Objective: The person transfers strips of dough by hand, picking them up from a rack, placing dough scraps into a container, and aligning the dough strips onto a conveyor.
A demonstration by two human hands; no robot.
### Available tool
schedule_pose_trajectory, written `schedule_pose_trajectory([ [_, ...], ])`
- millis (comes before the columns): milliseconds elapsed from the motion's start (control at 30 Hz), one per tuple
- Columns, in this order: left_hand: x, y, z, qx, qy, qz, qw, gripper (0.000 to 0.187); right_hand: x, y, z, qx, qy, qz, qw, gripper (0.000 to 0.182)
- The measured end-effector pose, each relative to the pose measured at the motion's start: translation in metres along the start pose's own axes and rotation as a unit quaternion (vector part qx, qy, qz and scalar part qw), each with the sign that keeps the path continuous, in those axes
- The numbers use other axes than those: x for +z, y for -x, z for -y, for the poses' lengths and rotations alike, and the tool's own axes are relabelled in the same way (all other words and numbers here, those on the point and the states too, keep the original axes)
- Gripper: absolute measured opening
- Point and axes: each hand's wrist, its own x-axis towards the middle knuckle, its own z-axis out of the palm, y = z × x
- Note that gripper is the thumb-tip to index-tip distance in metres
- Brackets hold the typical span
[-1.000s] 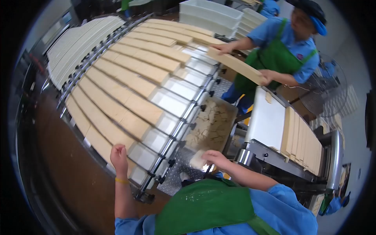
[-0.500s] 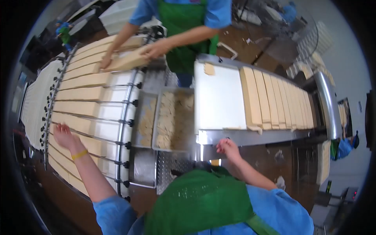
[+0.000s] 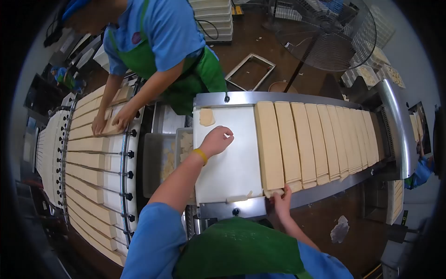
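Note:
A row of long, pale, dough-like slabs (image 3: pixel 269 144) lies across a white conveyor belt (image 3: pixel 232 172). At the near end of the first slab, my right hand (image 3: pixel 282 202) has its fingers closed on a ragged dough scrap (image 3: pixel 273 192). My left hand (image 3: pixel 217 141), with a yellow band at the wrist, hovers over the bare belt left of the slabs. Its fingers are curled and nothing shows in them. Just beyond it, a small flat dough piece (image 3: pixel 206 117) rests on the belt.
Across from me, a co-worker (image 3: pixel 153 51) handles a slab on the left conveyor (image 3: pixel 111 160), which has metal rods across it. Grey bins (image 3: pixel 155 144) with scraps stand between the conveyors. A caged fan (image 3: pixel 325 37) is behind; metal rails edge my belt.
My left hand has swung from the left conveyor to above the right belt. My right hand has reached the first slab's near end and closed on a scrap. The view has turned right.

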Motion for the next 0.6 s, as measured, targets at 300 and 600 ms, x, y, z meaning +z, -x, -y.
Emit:
schedule_pose_trajectory([
  [300, 0.092, -0.141, -0.044, 0.126, -0.220, -0.034, 0.967, 0.035, 0.009, -0.006, 0.050, 0.112, -0.056, 0.087, 0.988, 0.066],
  [600, 0.128, -0.148, -0.054, 0.030, -0.323, -0.087, 0.942, 0.069, 0.006, -0.004, 0.026, 0.016, -0.003, 0.145, 0.989, 0.081],
])
